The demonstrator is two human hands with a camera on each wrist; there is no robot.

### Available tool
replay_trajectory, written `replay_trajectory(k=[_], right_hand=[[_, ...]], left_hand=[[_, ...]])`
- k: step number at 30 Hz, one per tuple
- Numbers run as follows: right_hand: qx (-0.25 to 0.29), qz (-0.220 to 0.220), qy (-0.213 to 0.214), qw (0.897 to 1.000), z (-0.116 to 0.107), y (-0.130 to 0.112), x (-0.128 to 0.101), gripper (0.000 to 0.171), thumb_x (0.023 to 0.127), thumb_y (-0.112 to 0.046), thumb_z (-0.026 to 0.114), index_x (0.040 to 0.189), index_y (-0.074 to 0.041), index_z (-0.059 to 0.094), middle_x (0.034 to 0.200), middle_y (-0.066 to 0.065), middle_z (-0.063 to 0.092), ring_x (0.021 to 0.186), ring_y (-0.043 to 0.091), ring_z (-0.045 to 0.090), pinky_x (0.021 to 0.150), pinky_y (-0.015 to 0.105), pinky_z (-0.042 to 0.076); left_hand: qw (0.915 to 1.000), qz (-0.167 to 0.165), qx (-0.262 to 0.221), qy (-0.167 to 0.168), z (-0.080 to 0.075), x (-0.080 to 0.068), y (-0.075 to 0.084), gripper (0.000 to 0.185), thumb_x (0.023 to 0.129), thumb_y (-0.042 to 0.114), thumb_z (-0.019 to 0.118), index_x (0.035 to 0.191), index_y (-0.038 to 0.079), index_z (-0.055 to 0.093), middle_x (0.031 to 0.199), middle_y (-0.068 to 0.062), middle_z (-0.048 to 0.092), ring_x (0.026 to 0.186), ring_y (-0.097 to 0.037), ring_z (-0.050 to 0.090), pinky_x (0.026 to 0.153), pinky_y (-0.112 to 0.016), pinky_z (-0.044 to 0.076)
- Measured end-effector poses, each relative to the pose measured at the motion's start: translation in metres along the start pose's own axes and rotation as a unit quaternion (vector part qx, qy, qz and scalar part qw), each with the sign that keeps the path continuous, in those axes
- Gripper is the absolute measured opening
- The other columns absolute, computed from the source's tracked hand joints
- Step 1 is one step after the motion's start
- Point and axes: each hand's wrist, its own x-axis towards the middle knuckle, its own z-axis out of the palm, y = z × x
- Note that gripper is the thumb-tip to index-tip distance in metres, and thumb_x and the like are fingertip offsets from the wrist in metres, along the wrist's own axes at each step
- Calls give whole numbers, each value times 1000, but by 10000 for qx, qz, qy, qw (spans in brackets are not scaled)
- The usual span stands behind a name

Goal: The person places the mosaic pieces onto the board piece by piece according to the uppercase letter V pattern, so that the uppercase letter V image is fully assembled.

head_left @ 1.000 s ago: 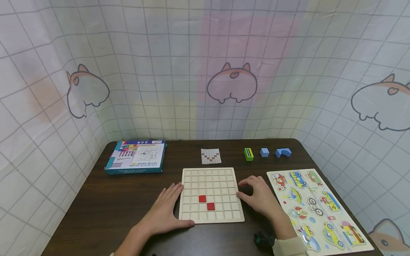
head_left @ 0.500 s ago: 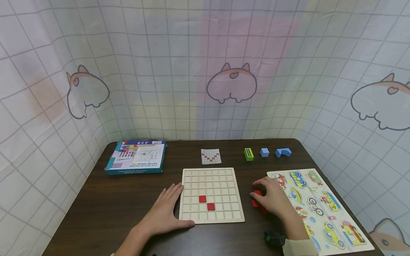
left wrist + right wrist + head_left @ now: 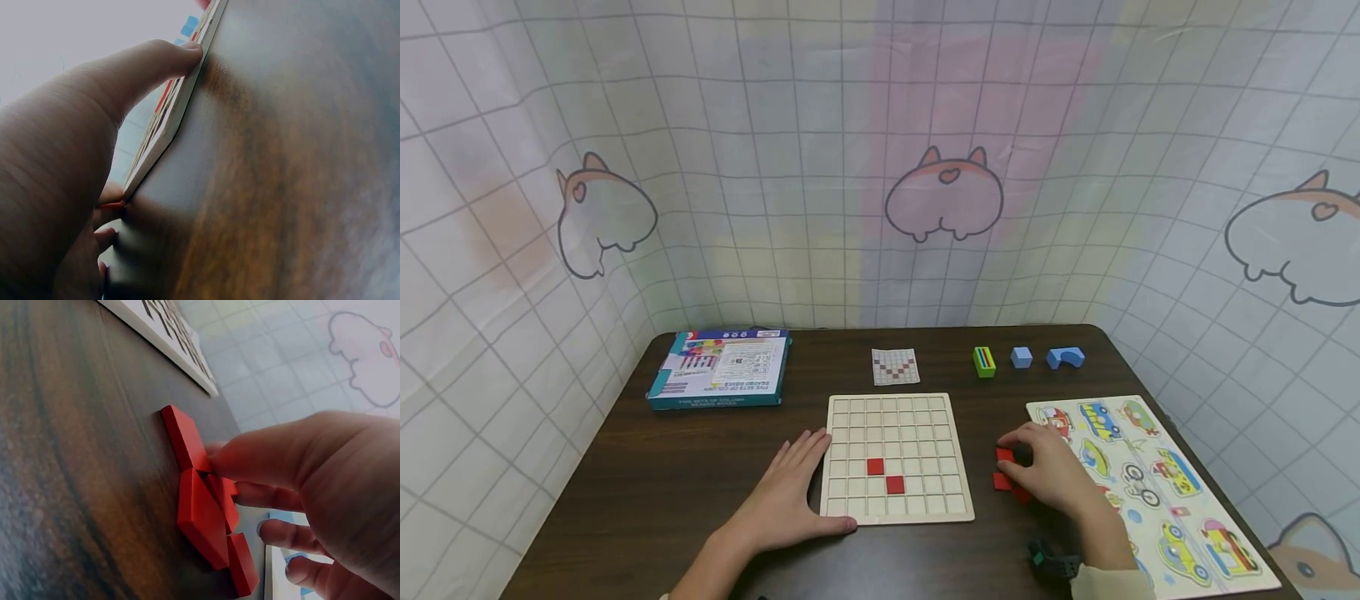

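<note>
A pale wooden grid board (image 3: 897, 429) lies mid-table, with two red square tiles (image 3: 885, 476) set in its cells. My left hand (image 3: 786, 496) rests along its left side, fingers stretched out and thumb on the near edge. To the board's right, my right hand (image 3: 1051, 468) is over a small group of loose red tiles. Its thumb and index finger pinch one red tile (image 3: 1004, 455). In the right wrist view, another red tile (image 3: 203, 519) and a further one (image 3: 244, 565) lie close by; the fingers partly hide the group.
A grid pattern card (image 3: 895, 367) lies behind the board. A flat box (image 3: 718, 367) sits at the back left. At the back right stand a green block (image 3: 983, 362), a blue cube (image 3: 1021, 357) and a blue arch (image 3: 1065, 357). A vehicle puzzle board (image 3: 1187, 508) lies at right.
My right hand has left the board's right edge and moved right to the loose red tiles, where its thumb and index finger close around one. My left hand stays put.
</note>
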Motion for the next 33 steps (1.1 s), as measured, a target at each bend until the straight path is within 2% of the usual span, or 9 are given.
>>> replay_trajectory(k=[8,16,23,27,33], right_hand=[[-17,22,79,10000,3,1,4,21,96,-28,89,115,-21,83,117,1,76,119,30,63,112,62,54],[-96,-324,362,9988,8,-2,5,20,97,-28,89,115,-22,83,113,-5,76,112,22,61,104,55,54],[123,-315,537,9980,10,-15,5,19,97,-30,89,114,-26,82,114,-8,76,110,19,59,102,51,55],[182,-446,550,9973,13,-20,7,19,96,-29,91,112,-27,82,111,-11,75,106,15,57,97,46,54],[208,-666,600,9958,19,-29,11,20,94,-28,92,112,-25,83,111,-13,76,106,13,57,98,46,55]], left_hand=[[10000,-1,-33,-24,-2,0,2,142,72,99,74,178,17,27,185,-3,29,175,-32,19,142,-62,15],[10000,25,-84,-6,-3,-2,3,140,73,96,77,178,15,29,185,-4,30,174,-33,21,142,-63,15],[9999,-12,-111,-30,-4,-3,5,139,74,94,78,177,15,30,185,-5,30,174,-34,22,141,-63,16],[9999,-22,-94,-37,-4,-2,5,139,74,94,77,177,15,30,185,-5,30,174,-34,21,142,-63,15],[10000,-37,-81,-34,-4,-2,4,140,73,95,77,177,15,30,185,-5,30,174,-34,21,142,-63,15]])
